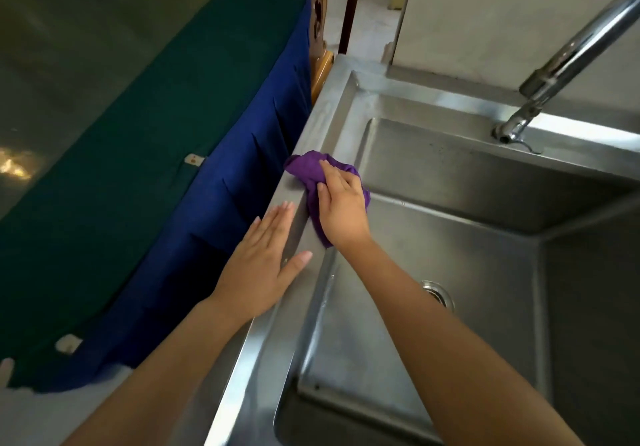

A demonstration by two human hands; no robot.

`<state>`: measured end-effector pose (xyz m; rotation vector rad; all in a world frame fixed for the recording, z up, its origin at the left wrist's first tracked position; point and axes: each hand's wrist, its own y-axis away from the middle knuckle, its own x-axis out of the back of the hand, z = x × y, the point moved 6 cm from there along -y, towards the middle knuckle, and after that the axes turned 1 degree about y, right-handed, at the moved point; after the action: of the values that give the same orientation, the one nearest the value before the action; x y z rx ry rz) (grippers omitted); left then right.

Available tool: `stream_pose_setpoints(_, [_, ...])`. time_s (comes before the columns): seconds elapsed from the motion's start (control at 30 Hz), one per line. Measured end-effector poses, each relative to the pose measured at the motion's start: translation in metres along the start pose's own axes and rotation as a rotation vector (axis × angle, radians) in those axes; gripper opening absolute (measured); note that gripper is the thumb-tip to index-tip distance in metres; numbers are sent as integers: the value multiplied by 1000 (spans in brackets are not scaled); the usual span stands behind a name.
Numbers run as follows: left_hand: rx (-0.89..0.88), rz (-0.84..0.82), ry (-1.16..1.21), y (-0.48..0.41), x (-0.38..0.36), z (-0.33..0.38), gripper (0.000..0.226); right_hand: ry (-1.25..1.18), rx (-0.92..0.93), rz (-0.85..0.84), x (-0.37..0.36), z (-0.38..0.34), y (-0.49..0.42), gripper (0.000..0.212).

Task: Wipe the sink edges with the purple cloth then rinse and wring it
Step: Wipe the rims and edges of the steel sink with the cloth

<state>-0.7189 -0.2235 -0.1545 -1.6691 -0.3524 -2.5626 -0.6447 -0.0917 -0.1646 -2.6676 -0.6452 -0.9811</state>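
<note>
While left grip (pixel 259 265) rests flat on sink rim (pixel 322 123), right grip (pixel 343 206) clutches bunched purple cloth (pixel 306 168).

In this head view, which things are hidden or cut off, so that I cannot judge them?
Crumpled purple cloth: head view; the right hand covers its middle.
Round metal drain: head view; the right forearm hides part.
Shiny chrome faucet: head view; the right frame edge cuts its upper end.
Stainless steel sink: head view; right side lies outside the frame.
</note>
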Motion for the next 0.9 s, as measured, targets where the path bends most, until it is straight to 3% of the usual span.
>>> stream_pose_setpoints(0.23, [-6,25,-44,60,-10,1,86,17,-42,31,-15,-10,59,41])
stream_pose_setpoints(0.47, [-28,56,-180,107,-23,0,88,47,27,32,-25,-23,112,40])
stream_pose_setpoints(0.9, [88,132,-231,185,-36,-7,83,126,68,-44,-38,-44,183,45])
